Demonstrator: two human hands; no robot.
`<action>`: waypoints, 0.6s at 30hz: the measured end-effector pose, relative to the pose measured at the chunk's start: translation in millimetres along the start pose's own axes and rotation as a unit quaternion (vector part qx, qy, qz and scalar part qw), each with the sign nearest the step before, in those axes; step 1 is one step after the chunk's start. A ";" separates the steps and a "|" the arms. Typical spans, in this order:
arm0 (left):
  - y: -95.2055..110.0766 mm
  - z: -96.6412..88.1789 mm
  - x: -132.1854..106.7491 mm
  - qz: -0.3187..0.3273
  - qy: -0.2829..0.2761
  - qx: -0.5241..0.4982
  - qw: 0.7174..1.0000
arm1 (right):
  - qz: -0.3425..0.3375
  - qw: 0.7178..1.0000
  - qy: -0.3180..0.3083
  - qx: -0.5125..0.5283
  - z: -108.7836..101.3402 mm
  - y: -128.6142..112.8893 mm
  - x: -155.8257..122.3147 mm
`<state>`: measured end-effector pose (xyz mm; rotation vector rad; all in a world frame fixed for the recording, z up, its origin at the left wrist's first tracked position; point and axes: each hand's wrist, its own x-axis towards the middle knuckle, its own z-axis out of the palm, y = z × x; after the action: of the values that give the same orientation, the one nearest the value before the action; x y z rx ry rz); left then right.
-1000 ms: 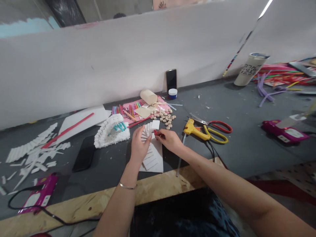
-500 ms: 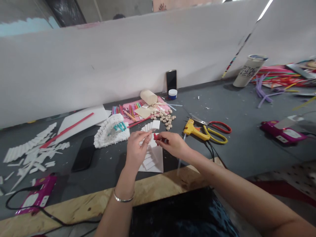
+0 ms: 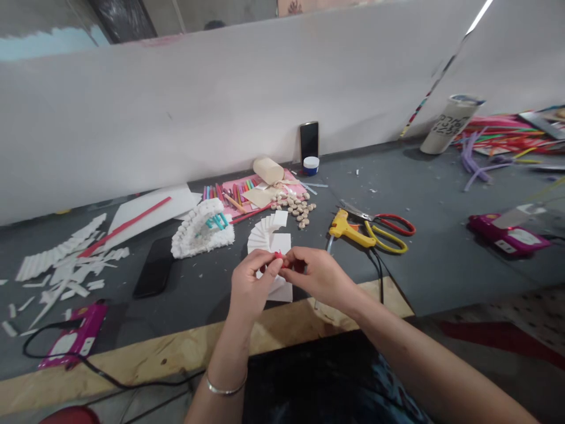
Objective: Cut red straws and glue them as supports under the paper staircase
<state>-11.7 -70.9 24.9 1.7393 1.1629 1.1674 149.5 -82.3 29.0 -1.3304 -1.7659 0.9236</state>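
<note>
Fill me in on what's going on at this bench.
A person is holding a small red piece between the fingertips of both hands, the left hand and right hand meeting around it. Just beyond and partly hidden by them is a curved fan of white strips. A yellow glue gun and scissors lie to the right, both out of the hands. To the left sits a fluffy white model with turquoise bits.

A small piece [image 3: 279, 256] was between the left hand [image 3: 252, 281] and the right hand [image 3: 321, 274]. Stones [image 3: 292, 203] lay behind them. The glue gun [image 3: 344, 227] lay to the right, next to the scissors [image 3: 369, 218]. One phone [image 3: 153, 268] lay to the left. A jar [image 3: 311, 166] stood before another phone [image 3: 309, 138].
</note>
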 end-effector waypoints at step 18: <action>24.8 21.0 -30.5 0.012 -0.031 0.089 0.996 | 0.015 0.996 0.069 0.048 -18.2 -8.1 -33.5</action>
<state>9.5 -109.4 31.8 1.9129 1.2428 1.0431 168.5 -114.4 40.4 -1.3294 -1.5814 0.8992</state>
